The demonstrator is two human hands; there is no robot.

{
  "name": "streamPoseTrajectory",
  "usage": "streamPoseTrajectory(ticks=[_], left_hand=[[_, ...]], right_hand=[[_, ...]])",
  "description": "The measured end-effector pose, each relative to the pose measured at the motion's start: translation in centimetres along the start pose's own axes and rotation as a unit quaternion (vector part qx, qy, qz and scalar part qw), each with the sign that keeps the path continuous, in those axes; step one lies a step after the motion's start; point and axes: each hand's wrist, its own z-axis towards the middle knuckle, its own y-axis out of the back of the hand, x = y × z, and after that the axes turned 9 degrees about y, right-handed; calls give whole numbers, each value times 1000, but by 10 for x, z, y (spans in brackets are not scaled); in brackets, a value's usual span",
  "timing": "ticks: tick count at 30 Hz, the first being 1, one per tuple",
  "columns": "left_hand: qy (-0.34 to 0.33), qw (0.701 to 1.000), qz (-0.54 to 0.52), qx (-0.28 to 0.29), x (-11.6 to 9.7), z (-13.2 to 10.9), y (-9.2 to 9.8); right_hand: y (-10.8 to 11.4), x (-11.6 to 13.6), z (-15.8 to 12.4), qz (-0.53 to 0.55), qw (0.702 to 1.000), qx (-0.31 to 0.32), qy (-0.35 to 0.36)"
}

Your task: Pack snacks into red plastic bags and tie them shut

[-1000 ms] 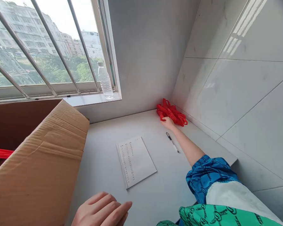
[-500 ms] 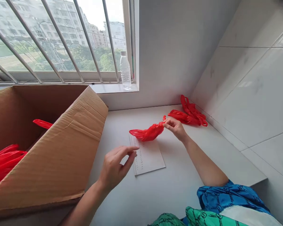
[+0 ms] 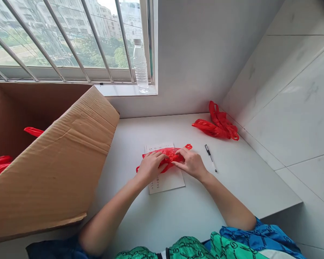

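A crumpled red plastic bag (image 3: 169, 153) lies over a white notebook (image 3: 169, 182) with handwriting on its page. From the left, my left hand (image 3: 152, 166) closes on the bag, its fingers resting over the plastic. My right hand (image 3: 190, 162) pinches the bag's right part between thumb and fingers. Small ends of the bag stick out past both hands, while its middle is partly covered by my fingers. To the right of my right hand a black-and-clear pen (image 3: 211, 158) lies on the white table (image 3: 232, 187).
A big open cardboard box (image 3: 56, 158) stands at left with red plastic bags (image 3: 0, 166) inside. More red bags (image 3: 218, 124) lie at the back right by the tiled wall. A clear water bottle (image 3: 140, 68) stands on the sill of a barred window.
My left hand has moved up and right onto the red bag. The bag, held by my right hand, has come down onto the notebook. The pen has come into sight.
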Motion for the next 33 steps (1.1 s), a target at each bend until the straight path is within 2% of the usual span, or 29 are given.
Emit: streamPoseTrajectory(ticks=[3, 6, 10, 12, 14, 16, 18, 20, 23, 28, 33], left_hand=[[34, 999, -33, -22, 0, 1, -2], [73, 993, -86, -38, 10, -1, 8], [141, 977, -124, -102, 33, -8, 30], [161, 968, -142, -129, 38, -12, 37], [150, 969, -164, -106, 36, -15, 39], [129, 973, -181, -58, 27, -17, 36], [113, 975, -189, -16, 17, -17, 32], [97, 979, -178, 0, 12, -18, 27], [69, 989, -134, 1, 14, -18, 23], [31, 998, -47, 3, 18, -19, 17], [63, 994, -82, -38, 14, -16, 21]], right_hand=[[-4, 0, -1, 33, 999, 21, -5], [7, -5, 0, 101, 995, 15, 1], [33, -17, 1, 114, 992, -49, -34], [39, -17, 2, 122, 987, -87, -65], [34, -9, 3, 156, 980, -103, -73], [21, 6, 4, 178, 979, -88, -56], [4, 21, 5, 158, 985, -57, -35], [-10, 30, 5, 109, 993, -33, -17], [-20, 31, 3, 73, 997, -18, -3], [-24, 27, 1, 89, 996, -15, 7], [-14, 23, 4, 84, 996, -17, 16]])
